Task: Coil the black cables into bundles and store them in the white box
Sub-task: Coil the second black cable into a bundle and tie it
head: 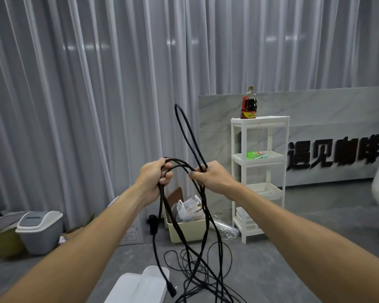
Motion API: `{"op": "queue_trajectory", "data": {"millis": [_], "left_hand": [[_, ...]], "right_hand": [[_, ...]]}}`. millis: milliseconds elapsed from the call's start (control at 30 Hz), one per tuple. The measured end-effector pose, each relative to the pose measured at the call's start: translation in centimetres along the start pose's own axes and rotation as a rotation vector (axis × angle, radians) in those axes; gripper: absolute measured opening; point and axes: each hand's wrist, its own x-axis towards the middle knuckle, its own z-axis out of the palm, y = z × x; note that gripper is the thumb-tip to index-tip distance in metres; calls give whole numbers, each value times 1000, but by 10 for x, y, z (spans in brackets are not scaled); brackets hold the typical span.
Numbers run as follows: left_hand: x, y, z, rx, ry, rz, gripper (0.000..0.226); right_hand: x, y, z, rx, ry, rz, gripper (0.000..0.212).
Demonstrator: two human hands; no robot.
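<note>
Both hands are raised at chest height so the slack hangs free. The left hand (pixel 154 178) has its fingers curled round several gathered loops of black cable (pixel 202 217) — likely the anchor for the bundle. The right hand (pixel 208 177) pinches a tall loop standing above it, probably the next turn. The rest trails in a tangle on the grey floor (pixel 293 270). The white box (pixel 140 287) waits below — nothing visibly stored in it.
</note>
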Motion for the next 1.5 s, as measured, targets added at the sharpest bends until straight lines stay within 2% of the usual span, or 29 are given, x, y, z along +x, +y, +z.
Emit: {"op": "queue_trajectory", "data": {"millis": [133, 233, 333, 433, 533, 633, 700, 800, 867, 1000, 1133, 1233, 1300, 1333, 1433, 1500], "left_hand": [[1, 2, -13, 391, 128, 105, 22], [1, -3, -23, 582, 153, 135, 22], [1, -12, -34, 668, 170, 56, 24], [0, -19, -37, 746, 68, -41, 35], [2, -18, -30, 853, 25, -14, 33], [4, -14, -20, 774, -18, 25, 18], [5, -11, -12, 723, -51, 42, 30], [7, -6, 1, 685, -18, 138, 28], [8, 0, 6, 687, 5, 210, 36], [8, 14, 14, 861, -73, 451, 52], [8, 29, 28, 1227, -201, 773, 28], [11, 39, 31, 1416, -303, 811, 21], [11, 43, 32, 1372, -338, 784, 19], [11, 44, 33, 1307, -302, 777, 18], [11, 48, 36, 1064, -79, 732, 17], [12, 53, 38, 986, 17, 666, 17]], "right_hand": [[2, -5, -13, 90, -98, 23, 24], [4, -6, -20, 152, -64, 60, 24], [6, -11, -27, 190, -45, 62, 27], [7, -16, -31, 172, -35, 57, 28], [8, -20, -34, 171, -18, 54, 27], [8, -24, -38, 181, -33, 53, 27], [8, -25, -40, 176, -42, 51, 27], [8, -25, -45, 189, -30, 49, 27], [8, -25, -48, 200, -32, 45, 28], [9, -25, -51, 180, -79, 32, 28], [8, -23, -53, 166, -108, 22, 25], [7, -22, -56, 142, -117, 28, 26], [7, -22, -58, 152, -98, 32, 22], [7, -22, -59, 160, -74, 37, 21], [7, -17, -60, 130, -9, 68, 25], [6, -12, -59, 84, 25, 89, 23]]}}
